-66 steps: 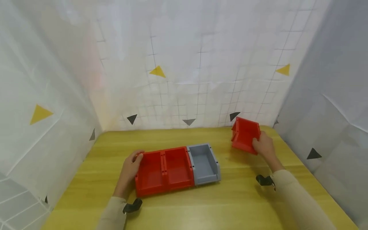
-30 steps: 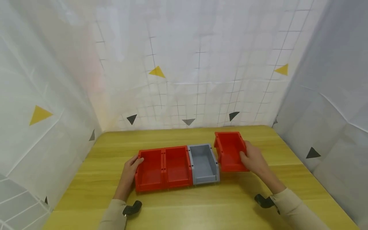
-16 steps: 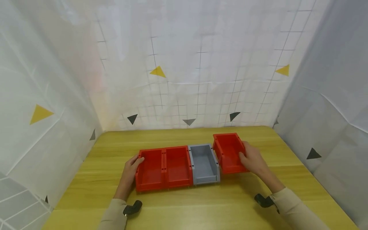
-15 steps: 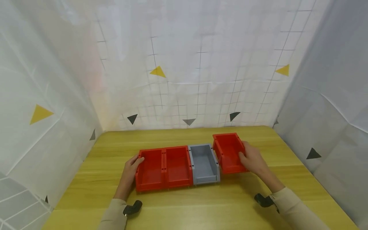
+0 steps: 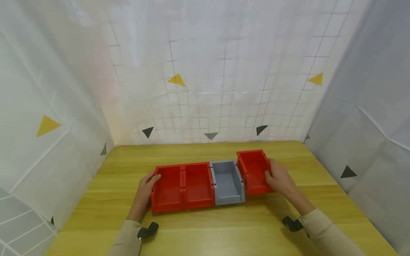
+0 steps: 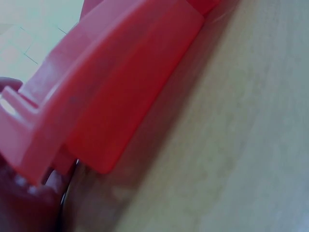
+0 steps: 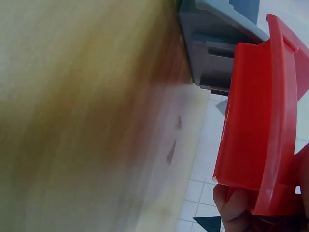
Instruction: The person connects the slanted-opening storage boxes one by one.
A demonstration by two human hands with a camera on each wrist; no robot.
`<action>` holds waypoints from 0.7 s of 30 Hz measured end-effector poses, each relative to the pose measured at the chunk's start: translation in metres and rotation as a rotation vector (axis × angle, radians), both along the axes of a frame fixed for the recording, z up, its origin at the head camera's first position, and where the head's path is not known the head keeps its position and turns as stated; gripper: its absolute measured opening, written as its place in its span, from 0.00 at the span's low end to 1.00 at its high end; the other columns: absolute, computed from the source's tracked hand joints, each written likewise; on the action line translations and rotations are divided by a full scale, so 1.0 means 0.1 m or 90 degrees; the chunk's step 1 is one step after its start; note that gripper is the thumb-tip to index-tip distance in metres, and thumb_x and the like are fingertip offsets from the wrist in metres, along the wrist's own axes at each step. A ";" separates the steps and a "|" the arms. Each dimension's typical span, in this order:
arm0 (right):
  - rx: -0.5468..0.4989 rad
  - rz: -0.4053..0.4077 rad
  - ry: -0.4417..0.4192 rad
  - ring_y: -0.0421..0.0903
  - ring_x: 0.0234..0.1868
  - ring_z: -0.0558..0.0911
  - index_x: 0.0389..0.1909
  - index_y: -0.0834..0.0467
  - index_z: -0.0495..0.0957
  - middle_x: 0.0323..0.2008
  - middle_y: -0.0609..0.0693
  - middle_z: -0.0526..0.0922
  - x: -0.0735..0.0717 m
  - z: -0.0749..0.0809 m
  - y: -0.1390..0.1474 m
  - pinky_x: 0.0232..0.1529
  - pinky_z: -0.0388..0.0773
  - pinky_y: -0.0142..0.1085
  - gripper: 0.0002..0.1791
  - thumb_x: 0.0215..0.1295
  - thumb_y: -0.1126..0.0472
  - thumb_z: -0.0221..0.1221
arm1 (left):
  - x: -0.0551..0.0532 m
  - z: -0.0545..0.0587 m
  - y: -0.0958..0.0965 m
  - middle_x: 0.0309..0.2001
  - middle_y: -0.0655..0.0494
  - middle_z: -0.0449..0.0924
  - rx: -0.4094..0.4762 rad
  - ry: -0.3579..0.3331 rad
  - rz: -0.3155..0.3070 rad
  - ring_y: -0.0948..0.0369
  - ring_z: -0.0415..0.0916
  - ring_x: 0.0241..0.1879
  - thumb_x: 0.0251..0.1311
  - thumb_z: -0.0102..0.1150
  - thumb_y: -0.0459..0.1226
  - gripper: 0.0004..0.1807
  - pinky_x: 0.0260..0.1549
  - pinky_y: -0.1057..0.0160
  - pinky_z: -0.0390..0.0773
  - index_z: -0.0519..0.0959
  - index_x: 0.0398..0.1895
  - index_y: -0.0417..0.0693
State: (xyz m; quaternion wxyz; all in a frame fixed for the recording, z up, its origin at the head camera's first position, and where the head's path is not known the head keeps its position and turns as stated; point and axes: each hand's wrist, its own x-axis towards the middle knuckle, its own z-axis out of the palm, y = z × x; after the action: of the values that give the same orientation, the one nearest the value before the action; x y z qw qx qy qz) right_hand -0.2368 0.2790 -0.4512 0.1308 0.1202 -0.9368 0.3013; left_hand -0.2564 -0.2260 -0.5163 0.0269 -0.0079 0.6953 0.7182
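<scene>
In the head view a row of bins stands on the table: a left red bin [image 5: 168, 188], a middle red bin [image 5: 197, 186] and a grey bin [image 5: 226, 181], side by side. My left hand [image 5: 143, 190] grips the left red bin's outer wall, thumb over the rim. At the row's right end my right hand [image 5: 282, 180] holds another red bin [image 5: 255, 174] by its right wall, thumb inside. The right wrist view has this held bin [image 7: 251, 116] raised off the table, its side against or very near the grey bin's [image 7: 212, 53] ribbed side.
The wooden table [image 5: 205, 227] runs back to a white sheet wall [image 5: 205, 71] with yellow and dark triangles. Similar sheets rise at the left and right. A small black device [image 5: 148, 230] is strapped to the left wrist, and another black device [image 5: 292, 224] to the right.
The right hand has brought its red bin from the far right, leftward and nearer, to the grey bin, then slightly lower. The left hand stays on its bin; the row has barely shifted.
</scene>
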 end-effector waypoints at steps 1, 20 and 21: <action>0.001 0.001 0.002 0.60 0.36 0.83 0.61 0.79 0.65 0.44 0.72 0.81 0.00 -0.01 0.00 0.37 0.83 0.55 0.23 0.68 0.73 0.55 | 0.00 0.00 0.00 0.75 0.45 0.65 0.000 0.001 0.000 0.47 0.64 0.71 0.76 0.58 0.50 0.36 0.65 0.45 0.67 0.63 0.79 0.42; 0.036 -0.015 0.041 0.60 0.31 0.82 0.59 0.78 0.64 0.37 0.70 0.81 0.01 -0.12 -0.04 0.31 0.81 0.53 0.22 0.65 0.74 0.54 | 0.02 -0.01 0.01 0.75 0.45 0.64 0.008 0.005 0.002 0.46 0.64 0.72 0.76 0.58 0.50 0.37 0.65 0.44 0.68 0.62 0.80 0.43; 0.037 -0.016 0.042 0.60 0.31 0.82 0.59 0.78 0.64 0.37 0.70 0.81 0.01 -0.12 -0.04 0.31 0.81 0.53 0.22 0.65 0.74 0.54 | 0.02 -0.01 0.02 0.75 0.45 0.64 0.012 0.004 0.002 0.46 0.64 0.71 0.76 0.58 0.49 0.36 0.65 0.45 0.68 0.62 0.80 0.43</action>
State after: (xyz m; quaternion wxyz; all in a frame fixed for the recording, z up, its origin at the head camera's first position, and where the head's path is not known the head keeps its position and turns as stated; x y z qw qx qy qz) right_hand -0.2358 0.2751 -0.4634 0.1618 0.1218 -0.9419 0.2679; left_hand -0.2548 -0.2239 -0.5177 0.0238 -0.0069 0.6886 0.7247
